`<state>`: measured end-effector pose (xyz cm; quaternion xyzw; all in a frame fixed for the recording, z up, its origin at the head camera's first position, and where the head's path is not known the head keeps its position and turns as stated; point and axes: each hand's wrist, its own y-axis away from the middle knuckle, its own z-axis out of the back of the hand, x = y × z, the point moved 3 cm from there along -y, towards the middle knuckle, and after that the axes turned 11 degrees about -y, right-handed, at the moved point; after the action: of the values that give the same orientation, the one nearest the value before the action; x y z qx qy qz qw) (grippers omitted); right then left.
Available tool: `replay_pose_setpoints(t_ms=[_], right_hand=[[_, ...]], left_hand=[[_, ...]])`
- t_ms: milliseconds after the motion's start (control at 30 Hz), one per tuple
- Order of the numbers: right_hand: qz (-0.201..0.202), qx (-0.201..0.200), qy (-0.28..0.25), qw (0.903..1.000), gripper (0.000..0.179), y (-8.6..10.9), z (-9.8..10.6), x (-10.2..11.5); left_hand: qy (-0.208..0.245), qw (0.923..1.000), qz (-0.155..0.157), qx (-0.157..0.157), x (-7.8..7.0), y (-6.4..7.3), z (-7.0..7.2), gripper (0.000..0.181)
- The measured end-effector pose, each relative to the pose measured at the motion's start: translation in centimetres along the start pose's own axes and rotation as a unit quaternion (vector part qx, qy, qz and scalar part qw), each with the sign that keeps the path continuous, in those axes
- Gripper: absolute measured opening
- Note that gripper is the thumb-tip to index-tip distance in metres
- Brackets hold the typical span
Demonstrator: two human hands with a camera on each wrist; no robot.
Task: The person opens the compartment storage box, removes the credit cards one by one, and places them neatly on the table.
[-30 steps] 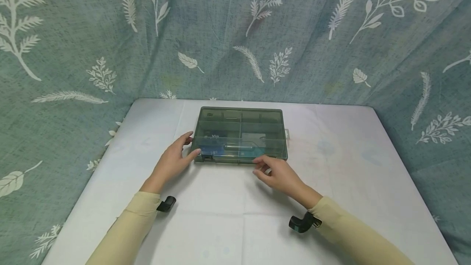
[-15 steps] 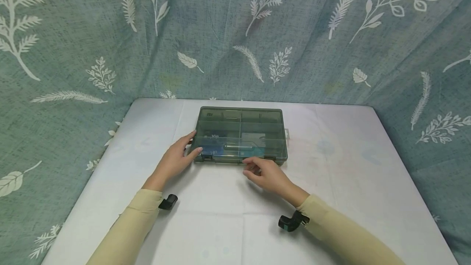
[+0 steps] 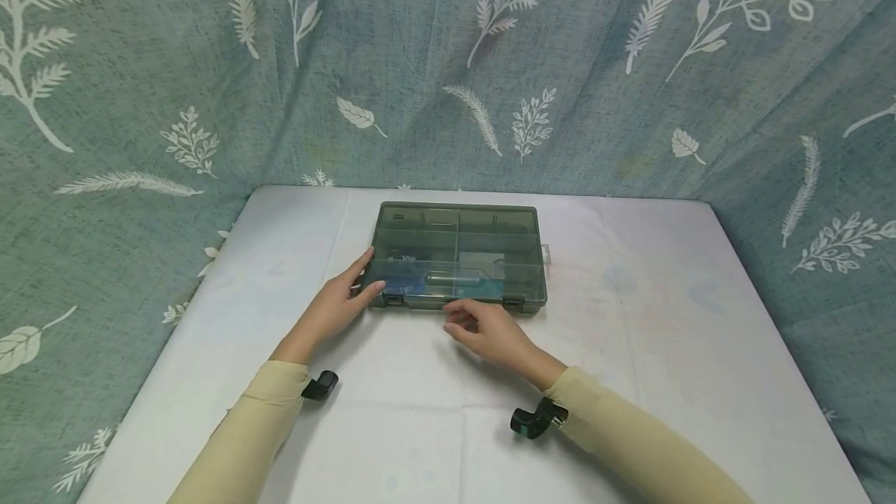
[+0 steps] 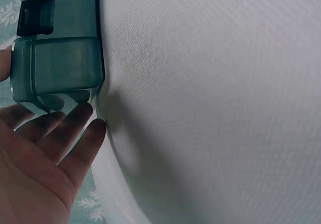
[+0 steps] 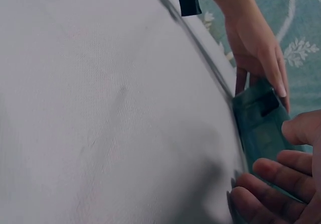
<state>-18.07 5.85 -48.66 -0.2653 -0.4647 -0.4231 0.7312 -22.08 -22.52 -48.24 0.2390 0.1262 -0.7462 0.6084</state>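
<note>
A flat, see-through dark green compartment box (image 3: 420, 224) lies with its lid down at the middle back of the table. Through the lid show a blue card (image 3: 404, 287) and a dark card marked "Vip" (image 3: 407, 258). My left hand (image 3: 327, 311) rests against the box's left end, its thumb on the front left corner of the lid and its fingers nearly straight along the end wall. Loosely bent, the fingers of my right hand (image 3: 488, 331) are at the middle of the front edge. Two dark latches, left (image 3: 393, 300) and right (image 3: 514, 304), sit on that edge.
White cloth covers the table (image 3: 630, 348). A patterned blue-green curtain (image 3: 420, 61) surrounds its back and sides. From the box's right end sticks out a small clear tab (image 3: 547, 254). Each wrist wears a black camera, the left one (image 3: 322, 385) and the right one (image 3: 537, 418).
My right hand has slid left along the front edge, from near the right latch to the middle, uncovering that latch. My left hand and the box have hardly moved.
</note>
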Motion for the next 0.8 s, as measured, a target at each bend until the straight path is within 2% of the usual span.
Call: replay_pose_setpoints(t_ms=[167, 800], right_hand=[[-0.005, 0.011, -0.019, 0.9998, 0.038, -0.5, -0.8, 0.2], [-0.026, 0.015, -0.094, 0.9952, 0.042, -2.4, -3.8, 0.6]], left_hand=[[0.006, 1.0000, -0.005, -0.005, 0.0, 0.0, 0.0, 0.081], [0.011, 0.9999, 0.010, 0.007, -0.5, 0.2, 0.3, 0.081]])
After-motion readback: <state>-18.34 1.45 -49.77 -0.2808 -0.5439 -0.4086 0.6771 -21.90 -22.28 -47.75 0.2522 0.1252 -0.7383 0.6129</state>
